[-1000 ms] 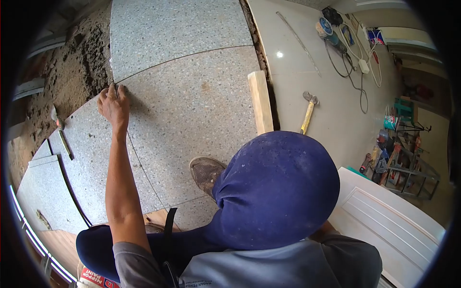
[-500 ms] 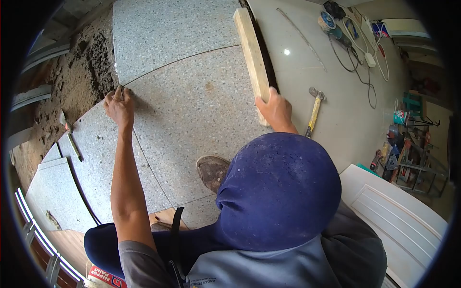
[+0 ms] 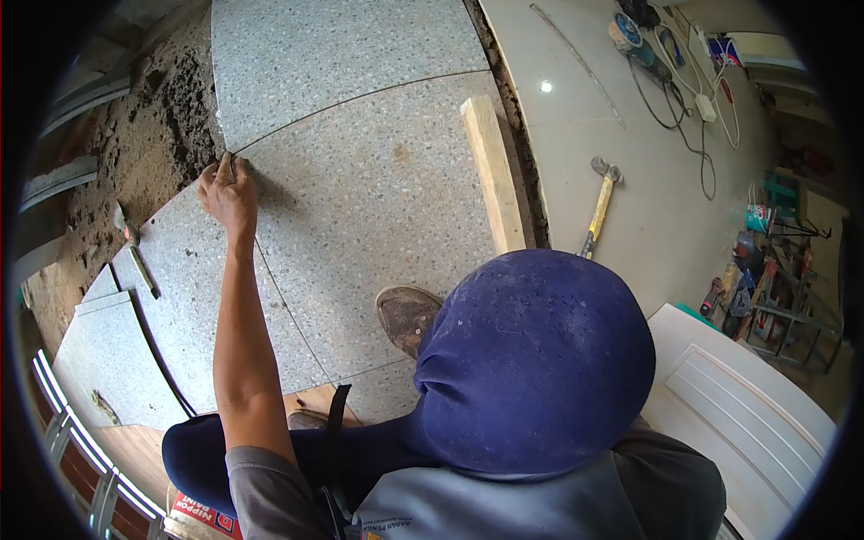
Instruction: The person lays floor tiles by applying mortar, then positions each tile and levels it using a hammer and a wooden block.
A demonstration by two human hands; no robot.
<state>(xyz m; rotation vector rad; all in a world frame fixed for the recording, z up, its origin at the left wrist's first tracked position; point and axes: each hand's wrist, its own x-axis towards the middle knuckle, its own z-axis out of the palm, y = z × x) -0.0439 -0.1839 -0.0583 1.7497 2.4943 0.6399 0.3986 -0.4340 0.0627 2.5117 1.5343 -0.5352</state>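
My left hand (image 3: 229,193) is closed, its bent fingertips at the corner of a grey speckled floor tile (image 3: 360,171), where it meets the tile beyond (image 3: 342,58). Whatever those fingers grip, if anything, is hidden. A pale wooden beam (image 3: 490,171) lies along the right side of the near tile. Its near end disappears behind my raised knee in dark blue trousers. My right hand is out of sight. Right of the beam, a hammer (image 3: 600,207) with a yellow handle rests on the smooth floor.
Bare sand and mortar (image 3: 171,126) border the tiles on the left, with a trowel (image 3: 130,238) at their edge. An angle grinder (image 3: 637,45) and cables lie at the upper right. A white panel (image 3: 747,405) leans at the lower right. My shoe (image 3: 407,315) is on the tile.
The wooden beam has slid toward my body, uncovering the dark gap at the tile's right edge. My right hand has gone from view behind my knee. The left hand stays at the corner.
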